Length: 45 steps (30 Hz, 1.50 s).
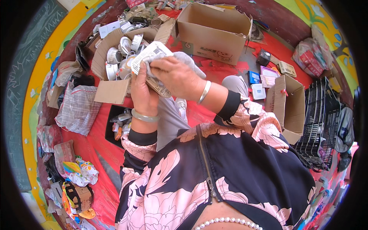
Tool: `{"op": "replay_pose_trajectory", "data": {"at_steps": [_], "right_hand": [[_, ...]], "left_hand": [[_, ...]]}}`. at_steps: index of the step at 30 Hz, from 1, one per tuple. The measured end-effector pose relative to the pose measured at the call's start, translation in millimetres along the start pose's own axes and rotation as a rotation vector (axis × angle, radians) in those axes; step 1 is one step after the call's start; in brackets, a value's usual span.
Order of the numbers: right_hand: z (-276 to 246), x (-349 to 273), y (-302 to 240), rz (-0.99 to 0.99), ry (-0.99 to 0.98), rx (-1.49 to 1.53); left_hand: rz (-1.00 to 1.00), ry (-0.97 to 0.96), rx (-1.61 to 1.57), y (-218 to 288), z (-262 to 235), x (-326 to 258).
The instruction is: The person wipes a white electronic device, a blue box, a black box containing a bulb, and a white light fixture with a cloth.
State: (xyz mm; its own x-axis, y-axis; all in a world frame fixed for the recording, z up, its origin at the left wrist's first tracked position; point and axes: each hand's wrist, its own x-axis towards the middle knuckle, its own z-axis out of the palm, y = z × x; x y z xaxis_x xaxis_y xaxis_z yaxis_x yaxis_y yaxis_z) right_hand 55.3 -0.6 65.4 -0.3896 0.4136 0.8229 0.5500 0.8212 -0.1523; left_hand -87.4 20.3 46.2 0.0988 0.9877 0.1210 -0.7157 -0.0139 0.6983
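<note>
- Gripping a flat printed box [150, 53], the left hand [147, 92] is partly closed, its thumb up along the near edge; its other fingers are mostly hidden behind.
- Bent over a grey cloth [191, 63], the right hand [174, 73] has its fingers half curled and holds the cloth against the box's face; part of the cloth hangs out beyond the knuckles to the right.
- The box is tilted in front of the person, above the knees, with its pale printed face partly covered by the cloth and hand.
- Just beyond the left hand, an open carton [112, 92] holds white round containers [112, 71] lying at various angles.
- Past the right hand stands a larger open carton [216, 48], on a red floor covering [97, 153].
- To the right, a blue box [253, 77] and a white square box [258, 92] lie near a smaller open carton [276, 101], with a black plastic crate [316, 122] beside that.
- Below the left hand, partly behind the forearm, sits a black bin [111, 124] with small items inside.
- A checked bag [78, 109] lies farther left.
</note>
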Motion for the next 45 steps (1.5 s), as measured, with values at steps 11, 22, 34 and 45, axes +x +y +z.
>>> {"op": "replay_pose_trajectory", "data": {"at_steps": [11, 22, 34, 45], "right_hand": [[-70, -86, 35, 0.161, -0.416, -0.051], [-33, -50, 35, 0.71, 0.094, 0.823], [-34, -60, 44, 0.508, 0.304, 0.611], [-54, -90, 71, 1.057, 0.841, 1.207]], "left_hand": [[-0.021, 0.019, -0.08, -19, -6, -6], [-0.309, -0.014, -0.439, -24, -2, 5], [-0.53, -0.193, -0.602, -58, 13, -9], [-0.253, 0.093, -0.175, -64, 35, -19]]}}
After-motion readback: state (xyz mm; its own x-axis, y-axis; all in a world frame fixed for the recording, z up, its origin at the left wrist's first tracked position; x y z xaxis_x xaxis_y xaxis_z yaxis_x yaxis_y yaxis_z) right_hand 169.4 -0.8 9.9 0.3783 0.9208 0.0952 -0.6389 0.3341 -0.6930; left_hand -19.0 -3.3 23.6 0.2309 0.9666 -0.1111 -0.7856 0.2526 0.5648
